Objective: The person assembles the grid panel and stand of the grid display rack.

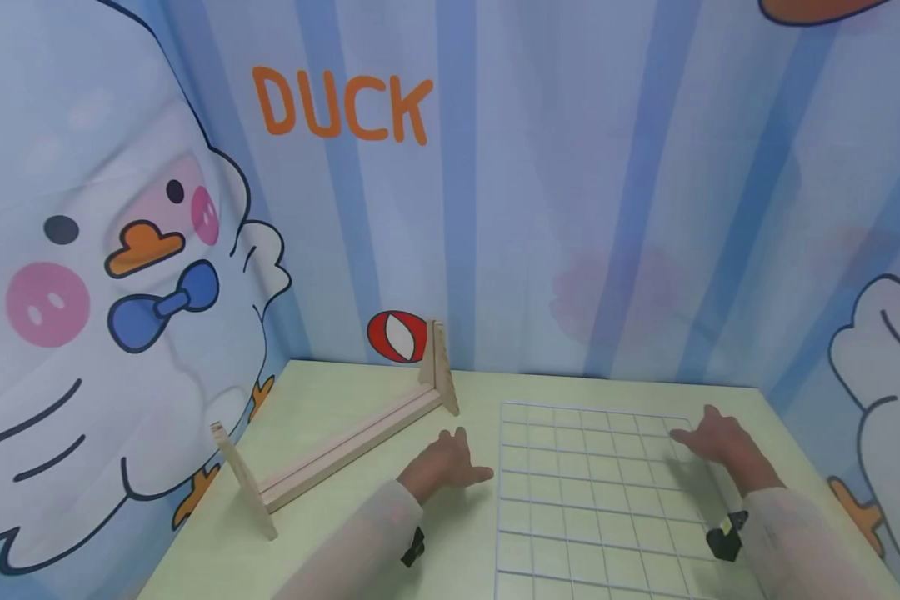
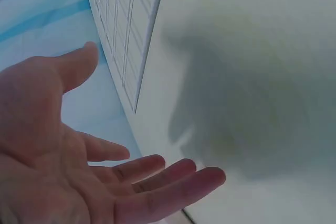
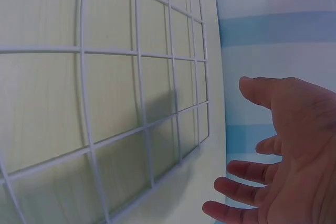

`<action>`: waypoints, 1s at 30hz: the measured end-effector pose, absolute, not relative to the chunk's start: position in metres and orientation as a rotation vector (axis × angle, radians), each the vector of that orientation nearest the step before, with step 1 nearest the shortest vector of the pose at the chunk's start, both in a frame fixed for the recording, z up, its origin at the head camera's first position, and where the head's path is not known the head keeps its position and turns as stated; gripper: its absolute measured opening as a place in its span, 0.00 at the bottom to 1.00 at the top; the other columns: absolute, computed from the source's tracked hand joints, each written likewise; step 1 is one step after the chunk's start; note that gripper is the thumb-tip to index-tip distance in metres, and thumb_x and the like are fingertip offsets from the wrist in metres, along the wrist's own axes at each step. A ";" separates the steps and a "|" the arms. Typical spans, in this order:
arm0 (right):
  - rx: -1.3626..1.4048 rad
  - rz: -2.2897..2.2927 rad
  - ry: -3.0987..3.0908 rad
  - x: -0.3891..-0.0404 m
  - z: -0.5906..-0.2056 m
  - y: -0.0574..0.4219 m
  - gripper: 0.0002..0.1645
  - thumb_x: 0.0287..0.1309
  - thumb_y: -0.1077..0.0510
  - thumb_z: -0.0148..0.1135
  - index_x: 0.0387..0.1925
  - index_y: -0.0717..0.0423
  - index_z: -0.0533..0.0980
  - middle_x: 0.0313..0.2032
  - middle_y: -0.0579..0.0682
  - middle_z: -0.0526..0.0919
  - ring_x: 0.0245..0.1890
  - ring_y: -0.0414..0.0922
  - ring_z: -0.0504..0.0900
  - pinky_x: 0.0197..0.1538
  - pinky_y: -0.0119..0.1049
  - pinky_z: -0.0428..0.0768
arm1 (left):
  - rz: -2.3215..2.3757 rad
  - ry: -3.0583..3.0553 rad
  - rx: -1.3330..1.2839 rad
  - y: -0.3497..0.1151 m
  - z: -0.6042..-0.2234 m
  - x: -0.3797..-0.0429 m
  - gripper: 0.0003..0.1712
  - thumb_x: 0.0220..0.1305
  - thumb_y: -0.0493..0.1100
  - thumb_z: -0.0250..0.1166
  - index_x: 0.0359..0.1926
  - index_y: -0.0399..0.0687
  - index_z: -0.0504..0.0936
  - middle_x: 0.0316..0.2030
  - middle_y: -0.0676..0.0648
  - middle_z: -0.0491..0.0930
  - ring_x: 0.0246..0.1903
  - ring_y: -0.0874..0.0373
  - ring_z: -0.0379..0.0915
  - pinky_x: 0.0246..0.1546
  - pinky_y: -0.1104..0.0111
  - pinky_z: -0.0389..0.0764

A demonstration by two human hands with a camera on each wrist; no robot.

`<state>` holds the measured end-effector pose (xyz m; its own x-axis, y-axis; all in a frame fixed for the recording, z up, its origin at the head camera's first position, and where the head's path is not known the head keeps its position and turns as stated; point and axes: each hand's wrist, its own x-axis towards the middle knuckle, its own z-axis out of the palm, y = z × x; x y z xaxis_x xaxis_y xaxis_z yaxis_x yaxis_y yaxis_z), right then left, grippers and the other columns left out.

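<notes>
A white wire grid panel (image 1: 585, 500) lies flat on the pale table, its squares also filling much of the right wrist view. Just left of its left edge hovers my left hand (image 1: 446, 462), fingers loosely extended and thumb toward the grid, holding nothing. Over the grid's far right side is my right hand (image 1: 720, 437), thumb spread from the fingers, apart from the wires. In the left wrist view the left palm (image 2: 47, 182) faces up into sight with nothing in it. The right wrist view shows the right palm (image 3: 304, 150) bare too.
A wooden stand (image 1: 352, 446) with two upright end pieces and a grooved bar sits at the table's left. The table (image 1: 345, 550) ends at a blue striped curtain (image 1: 547, 208) printed with ducks. Black wrist cameras (image 1: 726, 537) are strapped to the sleeves.
</notes>
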<state>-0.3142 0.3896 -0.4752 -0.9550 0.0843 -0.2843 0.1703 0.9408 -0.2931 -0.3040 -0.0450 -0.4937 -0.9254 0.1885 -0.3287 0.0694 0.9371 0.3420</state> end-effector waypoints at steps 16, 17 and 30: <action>0.257 -0.577 2.779 -0.304 -0.498 0.395 0.60 0.64 0.35 0.58 0.65 0.88 0.51 0.60 0.88 0.61 0.59 0.81 0.65 0.61 0.73 0.69 | 0.514 2.718 0.166 -0.006 -0.501 -0.270 0.40 0.57 0.60 0.73 0.51 0.28 0.74 0.43 0.36 0.69 0.36 0.46 0.71 0.42 0.53 0.82; 0.271 -0.584 2.771 -0.304 -0.498 0.394 0.58 0.63 0.36 0.59 0.63 0.87 0.53 0.58 0.87 0.64 0.57 0.79 0.68 0.60 0.72 0.70 | 0.489 2.713 0.178 -0.004 -0.501 -0.267 0.38 0.57 0.60 0.73 0.49 0.28 0.75 0.42 0.37 0.68 0.35 0.47 0.71 0.40 0.55 0.82; 0.300 -0.563 2.779 -0.309 -0.503 0.386 0.30 0.58 0.44 0.63 0.38 0.73 0.76 0.39 0.68 0.79 0.41 0.62 0.75 0.48 0.61 0.76 | 0.218 2.736 0.262 0.019 -0.500 -0.257 0.27 0.57 0.56 0.72 0.37 0.33 0.80 0.37 0.42 0.70 0.29 0.51 0.70 0.26 0.66 0.78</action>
<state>-0.3087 0.3864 -0.5034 -0.9363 0.1444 -0.3201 0.2576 0.9020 -0.3465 -0.2570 0.0188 -0.5001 -0.9097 0.2113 -0.3573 0.1520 0.9705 0.1870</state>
